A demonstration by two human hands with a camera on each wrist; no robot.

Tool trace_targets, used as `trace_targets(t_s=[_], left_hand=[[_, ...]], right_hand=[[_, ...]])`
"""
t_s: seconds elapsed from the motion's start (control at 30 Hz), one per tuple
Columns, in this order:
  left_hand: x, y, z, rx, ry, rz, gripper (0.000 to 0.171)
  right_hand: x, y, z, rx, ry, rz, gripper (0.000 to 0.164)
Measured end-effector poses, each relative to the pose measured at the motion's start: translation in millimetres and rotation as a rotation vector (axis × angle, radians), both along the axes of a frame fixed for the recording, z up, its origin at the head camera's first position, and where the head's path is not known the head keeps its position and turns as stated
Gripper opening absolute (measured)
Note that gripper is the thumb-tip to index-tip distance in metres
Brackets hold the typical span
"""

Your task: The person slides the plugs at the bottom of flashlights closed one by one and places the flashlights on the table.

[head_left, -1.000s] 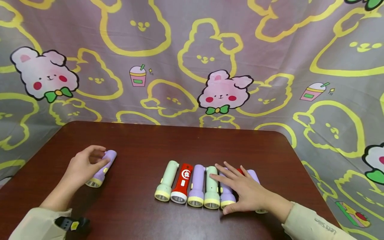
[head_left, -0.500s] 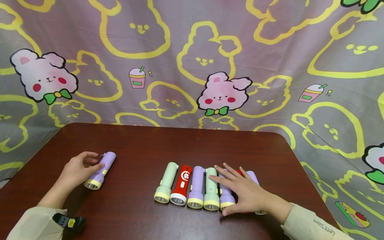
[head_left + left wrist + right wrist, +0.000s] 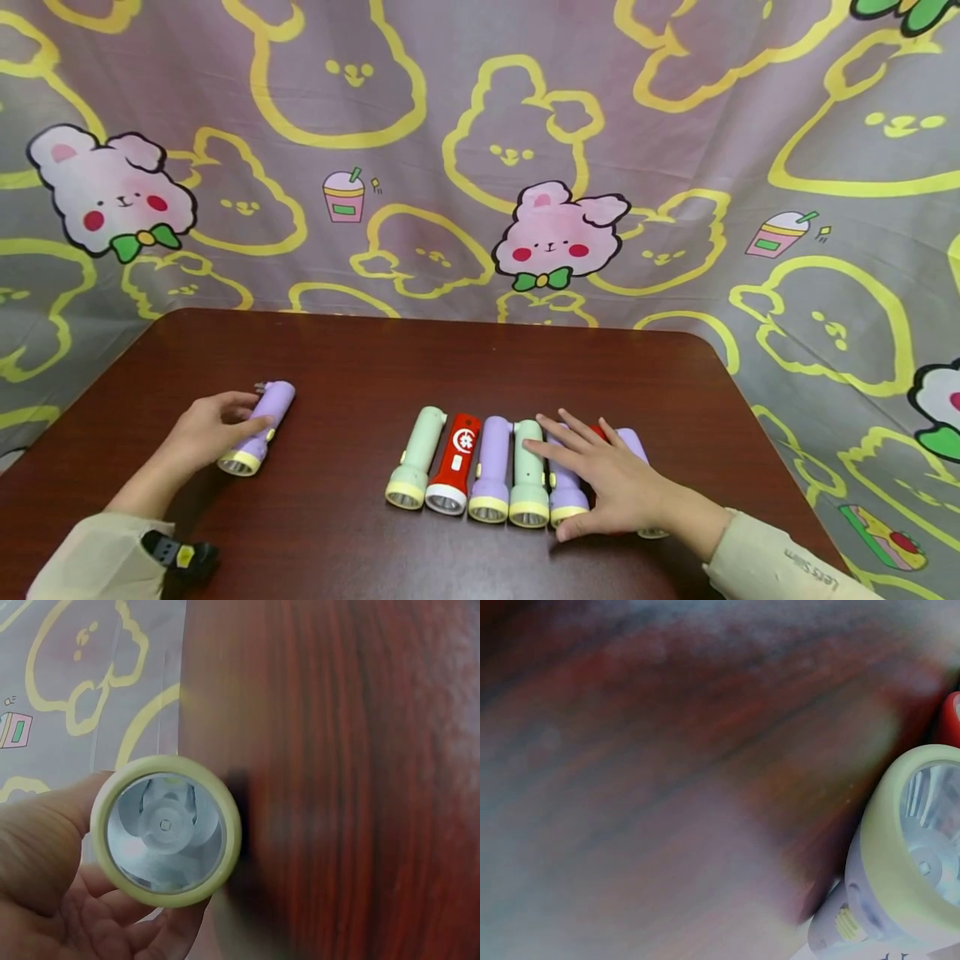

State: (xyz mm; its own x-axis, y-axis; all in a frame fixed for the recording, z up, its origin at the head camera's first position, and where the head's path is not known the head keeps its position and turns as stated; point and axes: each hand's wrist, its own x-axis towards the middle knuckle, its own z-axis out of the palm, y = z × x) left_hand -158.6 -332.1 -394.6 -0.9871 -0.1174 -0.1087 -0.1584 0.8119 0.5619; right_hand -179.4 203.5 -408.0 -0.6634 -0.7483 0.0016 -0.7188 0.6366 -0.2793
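At the table's left, my left hand (image 3: 210, 432) holds a purple flashlight (image 3: 277, 405), its thumb along the body and its fingers on the far side. Small metal prongs (image 3: 260, 387) stick out near its tail. In the left wrist view the pale-yellow lens rim (image 3: 232, 825) faces the camera, with curled fingers (image 3: 154, 930) behind it. My right hand (image 3: 611, 475) lies with fingers spread over the right end of a flashlight row. It partly covers a purple flashlight (image 3: 567, 496), a red one and another purple one (image 3: 633, 442). The right wrist view shows a purple flashlight (image 3: 892, 877) close up.
Left of my right hand, the row continues with a green flashlight (image 3: 529, 475), a purple one (image 3: 492, 467), a red one (image 3: 454, 458) and another green one (image 3: 417, 454). All lie on the dark wooden table (image 3: 330, 525). A patterned curtain (image 3: 450, 167) hangs behind.
The purple flashlight in my left hand shifts left, then slightly back right, and turns a little; its prongs now show beside the tail. My right hand stays put.
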Motion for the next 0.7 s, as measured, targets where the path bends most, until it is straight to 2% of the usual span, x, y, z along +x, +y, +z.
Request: trace_targets(t_s=[0.17,0.5,0.7], left_hand=[[-0.2,4.6,0.6,0.001,0.011,-0.018,0.067],[-2.2,9.6,3.7,0.011,-0.031,0.000,0.070],[-0.5,13.8,5.8,0.018,-0.032,-0.008,0.068]], right_hand=[[-0.4,0.2,-0.1,-0.003,0.006,0.006,0.099],[-0.5,0.6,-0.5,-0.005,0.000,0.001,0.099],[-0.7,1.0,-0.8,0.002,0.014,0.005,0.099]])
